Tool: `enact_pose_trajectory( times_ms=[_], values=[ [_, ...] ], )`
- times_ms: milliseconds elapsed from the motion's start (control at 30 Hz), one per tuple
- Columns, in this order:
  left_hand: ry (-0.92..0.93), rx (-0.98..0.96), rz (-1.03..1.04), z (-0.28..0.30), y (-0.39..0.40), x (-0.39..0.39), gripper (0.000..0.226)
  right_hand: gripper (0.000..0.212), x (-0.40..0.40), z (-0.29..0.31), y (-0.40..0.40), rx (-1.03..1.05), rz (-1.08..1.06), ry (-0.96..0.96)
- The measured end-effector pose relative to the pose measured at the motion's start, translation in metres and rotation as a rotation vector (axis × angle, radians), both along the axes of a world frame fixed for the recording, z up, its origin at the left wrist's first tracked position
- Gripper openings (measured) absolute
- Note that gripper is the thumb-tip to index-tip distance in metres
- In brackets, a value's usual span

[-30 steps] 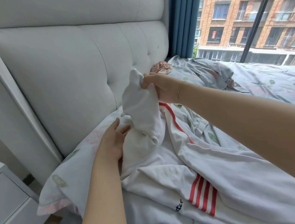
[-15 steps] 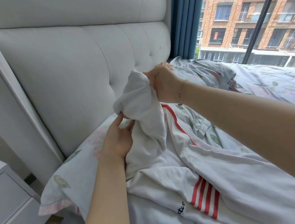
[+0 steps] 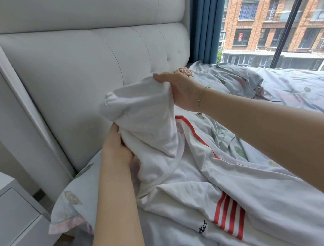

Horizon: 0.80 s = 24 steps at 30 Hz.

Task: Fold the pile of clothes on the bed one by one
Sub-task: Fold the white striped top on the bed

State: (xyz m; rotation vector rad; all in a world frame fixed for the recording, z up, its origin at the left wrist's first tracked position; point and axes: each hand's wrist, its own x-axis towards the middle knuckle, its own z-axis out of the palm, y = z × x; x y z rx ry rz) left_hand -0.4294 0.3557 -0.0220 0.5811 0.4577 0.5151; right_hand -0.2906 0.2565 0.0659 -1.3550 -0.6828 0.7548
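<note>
A white garment with red stripes (image 3: 181, 170) lies crumpled across the bed (image 3: 301, 93). One end of it is lifted above the pillow. My right hand (image 3: 179, 90) grips that raised end from the top, thumb over the cloth, with a thin bracelet on the wrist. My left hand (image 3: 118, 148) holds the cloth lower down on its left side, its fingers hidden in the folds. A block of red stripes and a bit of black lettering show near the bottom of the garment.
A padded white headboard (image 3: 86, 70) rises behind the hands. A floral pillow (image 3: 74, 205) lies under the garment, with a white nightstand (image 3: 10, 218) at the lower left. A grey bundle of bedding (image 3: 229, 77) and a pink item (image 3: 185, 70) sit farther back by the window and blue curtain (image 3: 205, 21).
My right hand has pulled the raised end of the garment up and opened it wider. My left hand has slid deeper into the cloth below it.
</note>
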Motion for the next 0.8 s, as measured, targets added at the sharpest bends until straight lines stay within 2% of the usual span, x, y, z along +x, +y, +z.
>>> enact_pose_trajectory(
  times_ms=[100, 167, 233, 333, 433, 533, 667, 733, 800],
  values=[
    [-0.014, 0.149, 0.245, 0.013, 0.012, -0.014, 0.024, 0.009, 0.011, -0.007, -0.002, -0.117, -0.073, -0.219],
    [-0.023, 0.374, 0.437, 0.021, 0.01, -0.019, 0.014, 0.004, 0.01, -0.011, -0.009, -0.25, -0.14, -0.348],
    [-0.079, 0.686, 0.514, 0.032, -0.002, -0.026, 0.008, 0.007, 0.008, -0.015, -0.024, -0.311, -0.21, -0.392],
    [-0.135, 1.094, 0.355, 0.053, -0.03, -0.031, 0.007, 0.022, 0.007, -0.023, -0.063, -0.326, -0.235, -0.265],
    [-0.138, 1.193, -0.044, 0.054, -0.068, -0.028, 0.013, 0.026, 0.008, -0.039, -0.117, -0.253, -0.259, -0.033],
    [0.031, 1.257, -0.255, 0.032, -0.1, -0.021, 0.025, 0.026, 0.002, -0.073, -0.166, -0.219, -0.341, 0.118],
    [0.293, 1.322, -0.164, 0.002, -0.104, -0.014, 0.016, 0.04, -0.014, -0.125, -0.195, -0.484, -0.31, 0.099],
    [0.542, 1.5, -0.158, -0.016, -0.094, -0.012, 0.014, 0.055, -0.027, -0.134, -0.195, -0.488, -0.296, -0.02],
    [0.737, 1.659, -0.196, -0.033, -0.085, -0.011, 0.024, 0.07, -0.042, -0.138, -0.193, -0.553, -0.259, -0.281]
  ],
)
